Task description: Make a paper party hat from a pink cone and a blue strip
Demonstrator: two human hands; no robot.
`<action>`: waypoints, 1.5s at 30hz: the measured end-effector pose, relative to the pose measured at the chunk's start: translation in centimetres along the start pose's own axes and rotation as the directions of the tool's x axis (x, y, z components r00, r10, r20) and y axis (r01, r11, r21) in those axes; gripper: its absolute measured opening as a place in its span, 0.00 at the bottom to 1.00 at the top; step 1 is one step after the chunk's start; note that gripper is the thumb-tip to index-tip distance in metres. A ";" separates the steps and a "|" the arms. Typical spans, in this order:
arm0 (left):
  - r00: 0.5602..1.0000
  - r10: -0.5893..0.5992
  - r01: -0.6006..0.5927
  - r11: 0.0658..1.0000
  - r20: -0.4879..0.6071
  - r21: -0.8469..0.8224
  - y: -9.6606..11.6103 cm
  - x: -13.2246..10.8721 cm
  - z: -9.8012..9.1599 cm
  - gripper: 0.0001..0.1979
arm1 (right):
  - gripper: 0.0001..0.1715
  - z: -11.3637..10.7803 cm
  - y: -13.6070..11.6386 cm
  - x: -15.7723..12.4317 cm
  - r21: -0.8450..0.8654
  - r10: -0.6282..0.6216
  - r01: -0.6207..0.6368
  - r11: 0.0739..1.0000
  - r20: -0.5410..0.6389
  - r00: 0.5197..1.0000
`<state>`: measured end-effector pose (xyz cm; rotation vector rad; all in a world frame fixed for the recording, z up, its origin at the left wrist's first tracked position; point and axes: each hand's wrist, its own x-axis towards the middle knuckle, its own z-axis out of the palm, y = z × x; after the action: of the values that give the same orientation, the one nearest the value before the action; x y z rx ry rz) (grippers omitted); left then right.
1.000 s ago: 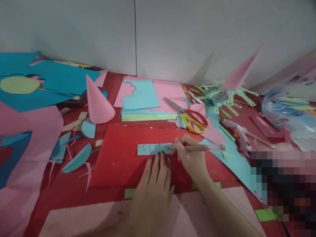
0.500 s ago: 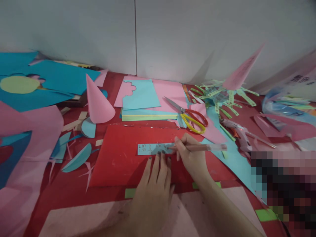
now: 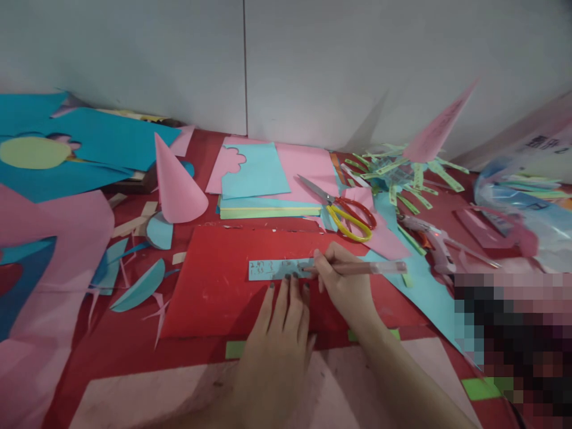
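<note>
Backdrop: plain grey wall [image 3: 313,59] rising behind the red sheet.
Table: red table [image 3: 116,351] littered with pink and blue paper offcuts on every side of the red sheet.
Red sheet: red sheet [image 3: 214,286] lying flat in the middle, serving as a work mat.
Paper stack: paper stack [image 3: 263,205] of blue, pink and green, just beyond the red sheet's far edge.
Pink cone: pink cone [image 3: 176,185] upright, beyond the red sheet's far left corner.
Scissors: scissors [image 3: 344,211] with red and yellow handles, beyond its far right corner.
Blue strip: blue strip [image 3: 268,270] flat on the red sheet, right of its centre.
Progress: small figures fill the strip's left part; the writing looks to have reached the right end, so little seems left.
Left hand: left hand [image 3: 277,351] spread flat, fingers [image 3: 281,304] extended, tips pressing the strip's near edge.
Right hand: right hand [image 3: 346,286] curled closed around the pen.
Pen: pen [image 3: 375,267] nearly level, tip on the strip.
</note>
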<state>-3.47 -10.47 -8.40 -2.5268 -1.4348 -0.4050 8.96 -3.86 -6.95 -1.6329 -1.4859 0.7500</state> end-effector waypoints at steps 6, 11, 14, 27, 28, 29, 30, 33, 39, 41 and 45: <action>1.000 0.000 0.000 1.000 -0.004 -0.016 0.0 -0.1 0.0 0.23 | 0.20 -0.1 0.1 0.0 0.014 0.019 -0.019 1.000 0.011 1.000; 1.000 0.018 -0.018 1.000 0.005 0.006 0.0 -0.1 0.0 0.22 | 0.19 -0.2 0.2 0.2 0.121 0.074 -0.074 0.990 0.006 0.997; 1.000 0.005 -0.005 1.000 0.002 -0.003 0.0 -0.1 0.0 0.22 | 0.20 -0.2 0.3 0.2 0.131 0.085 -0.083 0.988 -0.006 0.996; 1.000 0.002 -0.002 1.000 0.005 -0.009 0.0 0.0 0.0 0.22 | 0.20 0.0 -0.1 0.0 0.078 0.025 -0.028 0.997 0.039 0.999; 1.000 0.004 -0.004 1.000 0.007 -0.012 0.0 0.0 0.0 0.22 | 0.20 0.0 -0.1 0.0 0.058 0.019 -0.021 0.998 0.035 0.999; 1.000 0.008 -0.008 1.000 0.010 -0.010 0.0 -0.1 0.0 0.22 | 0.20 0.0 -0.1 0.0 0.037 0.014 -0.015 0.999 0.029 0.999; 1.000 0.016 -0.016 1.000 0.015 -0.007 0.0 -0.1 0.0 0.22 | 0.19 0.0 -0.1 0.0 0.021 0.009 -0.009 1.000 0.024 1.000; 1.000 0.024 -0.024 1.000 0.014 0.013 0.0 0.0 -0.1 0.23 | 0.19 -0.1 0.1 0.0 0.049 0.010 -0.012 0.999 0.024 1.000; 1.000 -0.003 0.003 1.000 -0.012 0.002 0.1 -0.1 0.3 0.21 | 0.20 -0.3 0.6 0.1 0.199 0.076 -0.081 0.977 0.032 0.997; 1.000 -0.013 0.013 1.000 -0.015 -0.001 0.1 -0.2 0.4 0.21 | 0.20 -0.2 0.6 0.2 0.220 0.067 -0.071 0.973 0.028 0.997; 1.000 -0.008 0.008 1.000 -0.014 0.000 0.1 -0.2 0.4 0.21 | 0.20 -0.2 0.4 0.3 0.244 0.057 -0.062 0.968 0.027 0.998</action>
<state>-3.44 -10.58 -8.81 -2.5137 -1.4395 -0.4234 9.37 -3.65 -7.21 -1.4910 -1.3044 0.9461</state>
